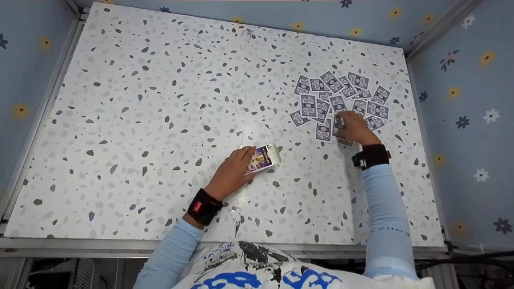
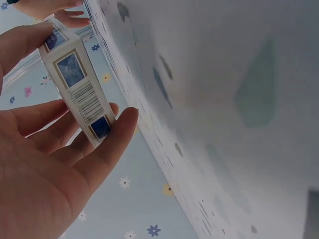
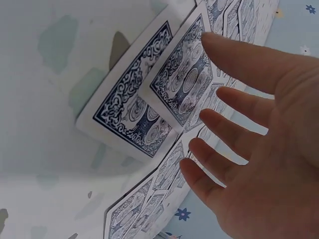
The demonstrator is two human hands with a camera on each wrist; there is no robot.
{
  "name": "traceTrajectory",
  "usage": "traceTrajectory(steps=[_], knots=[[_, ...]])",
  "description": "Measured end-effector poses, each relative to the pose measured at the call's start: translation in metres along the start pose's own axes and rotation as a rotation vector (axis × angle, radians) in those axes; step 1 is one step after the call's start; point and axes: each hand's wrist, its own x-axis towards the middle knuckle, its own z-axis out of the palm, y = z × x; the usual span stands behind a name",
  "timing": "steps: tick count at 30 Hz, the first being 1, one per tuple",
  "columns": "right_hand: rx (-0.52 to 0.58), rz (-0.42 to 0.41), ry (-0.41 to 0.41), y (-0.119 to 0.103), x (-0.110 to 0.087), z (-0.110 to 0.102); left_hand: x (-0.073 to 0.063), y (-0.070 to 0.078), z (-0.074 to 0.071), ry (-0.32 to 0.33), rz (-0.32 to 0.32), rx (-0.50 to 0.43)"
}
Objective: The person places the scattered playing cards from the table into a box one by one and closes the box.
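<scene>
My left hand [image 1: 229,173] grips a small card box [image 1: 262,157] near the middle of the table. Purple and yellow artwork covers its top face, and a white flap [image 1: 276,153] sticks out at its right end. In the left wrist view, the box's narrow side with a barcode [image 2: 88,102] shows between thumb and fingers. My right hand [image 1: 356,127] is over the near part of a spread of playing cards [image 1: 308,106], all with patterned backs up. In the right wrist view, its fingers are spread, and the thumb tip is at the edge of a card [image 3: 182,74] overlapping another card [image 3: 132,107].
The spread of several overlapping cards lies on the right part of the white speckled table [image 1: 160,100]. Blue flowered panels [image 1: 461,120] stand along the table's left, back and right sides. A metal rail [image 1: 100,247] runs along the front edge, close to my body.
</scene>
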Motion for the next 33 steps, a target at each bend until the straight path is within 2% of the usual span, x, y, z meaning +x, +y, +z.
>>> traceTrajectory(steps=[7, 14, 18, 22, 25, 33], knots=[[-0.025, 0.043, -0.042, -0.001, 0.003, -0.004, 0.0, 0.0, 0.003, 0.0, -0.008, 0.019], [-0.004, 0.091, -0.023, -0.006, 0.003, -0.007, -0.001, 0.001, 0.002, -0.006, -0.012, 0.016], [-0.037, 0.096, 0.029, -0.006, 0.002, -0.003, -0.002, 0.001, 0.0, -0.004, -0.017, 0.013], [-0.097, 0.04, 0.144, -0.003, 0.0, 0.002, -0.002, 0.001, 0.0, -0.013, -0.017, 0.038], [-0.084, 0.007, 0.215, -0.001, -0.001, 0.007, -0.002, 0.002, 0.0, -0.011, -0.015, 0.041], [-0.019, 0.048, 0.253, -0.002, -0.013, 0.008, -0.001, 0.004, 0.001, 0.003, 0.0, 0.024]])
